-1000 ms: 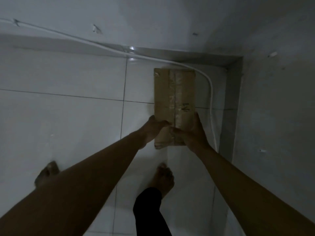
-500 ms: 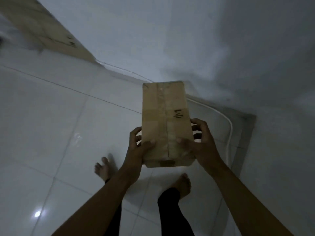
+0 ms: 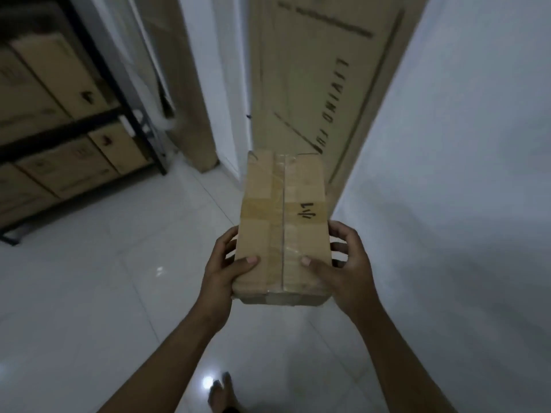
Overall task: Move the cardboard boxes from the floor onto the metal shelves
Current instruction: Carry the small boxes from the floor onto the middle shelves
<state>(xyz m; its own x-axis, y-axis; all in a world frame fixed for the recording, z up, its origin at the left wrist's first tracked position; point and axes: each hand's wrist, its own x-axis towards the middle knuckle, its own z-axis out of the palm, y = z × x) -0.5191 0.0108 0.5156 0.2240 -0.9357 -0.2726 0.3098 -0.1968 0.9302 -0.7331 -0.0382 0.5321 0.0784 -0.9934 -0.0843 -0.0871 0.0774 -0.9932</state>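
Observation:
I hold a small taped cardboard box (image 3: 283, 222) in front of me, well above the white tiled floor. It has a handwritten mark on its top. My left hand (image 3: 222, 272) grips its left near corner, thumb on top. My right hand (image 3: 347, 269) grips the right near corner the same way. A black metal shelf rack (image 3: 98, 116) stands at the upper left with several brown boxes on two levels.
A tall flat printed carton (image 3: 316, 84) leans upright against the wall straight ahead. A second tall carton (image 3: 185, 93) stands left of it beside white wrapping. A white wall (image 3: 462, 144) runs along the right. My foot (image 3: 222, 394) shows at the bottom.
The box has been lifted off the floor near the corner and carried up. My view has swung from the floor corner toward the rack and the leaning cartons.

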